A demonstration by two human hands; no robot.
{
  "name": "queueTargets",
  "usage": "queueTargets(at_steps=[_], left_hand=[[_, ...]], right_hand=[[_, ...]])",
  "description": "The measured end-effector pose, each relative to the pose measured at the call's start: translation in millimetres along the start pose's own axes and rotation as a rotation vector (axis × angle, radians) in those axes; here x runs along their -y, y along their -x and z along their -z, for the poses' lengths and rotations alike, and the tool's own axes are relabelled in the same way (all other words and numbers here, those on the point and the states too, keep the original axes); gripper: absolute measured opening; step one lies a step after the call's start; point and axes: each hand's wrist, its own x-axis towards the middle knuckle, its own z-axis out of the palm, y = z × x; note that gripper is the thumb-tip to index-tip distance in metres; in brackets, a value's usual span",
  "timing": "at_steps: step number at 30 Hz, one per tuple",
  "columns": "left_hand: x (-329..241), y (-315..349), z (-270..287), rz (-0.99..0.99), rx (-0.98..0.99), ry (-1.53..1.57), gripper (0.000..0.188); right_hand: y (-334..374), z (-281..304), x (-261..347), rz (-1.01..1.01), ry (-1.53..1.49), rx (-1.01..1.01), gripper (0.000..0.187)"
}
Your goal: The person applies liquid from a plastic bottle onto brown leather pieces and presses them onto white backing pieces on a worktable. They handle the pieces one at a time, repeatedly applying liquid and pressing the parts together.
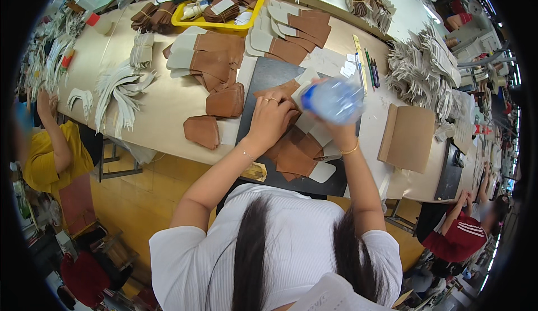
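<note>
The person's right hand (338, 131) is clamped around a clear bottle (335, 101), its fingers partly hidden behind it. The left hand (273, 117) rests with bent fingers on a brown piece (282, 89) just left of the bottle; whether it pinches the piece, one cannot tell. The bottle is see-through with a strong blue part at its left, tilted and blurred, above the dark mat (269, 73) in front of the person. Nearer on the mat, flat brown panels (295, 158) overlap, some with pale ends. Farther left, brown-and-pale pieces (212, 64) lie fanned in a stack.
</note>
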Motion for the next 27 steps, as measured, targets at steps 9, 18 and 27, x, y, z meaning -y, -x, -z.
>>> queueTargets(at_steps=[9, 18, 27], left_hand=[[-13.4, -15.8, 0.5, 0.22, -0.026, -0.068, 0.033], [15.5, -34.2, 28.2, 0.555, 0.122, 0.735, 0.027], [115.0, -59.0, 100.5, 0.648, -0.564, 1.256, 0.03]], right_hand=[[-3.6, 38.4, -22.6, -0.169, -0.08, -0.183, 0.057], [2.2, 41.1, -24.0, -0.056, -0.425, -0.383, 0.063], [10.7, 50.3, -26.6, -0.079, -0.417, -0.378, 0.064]])
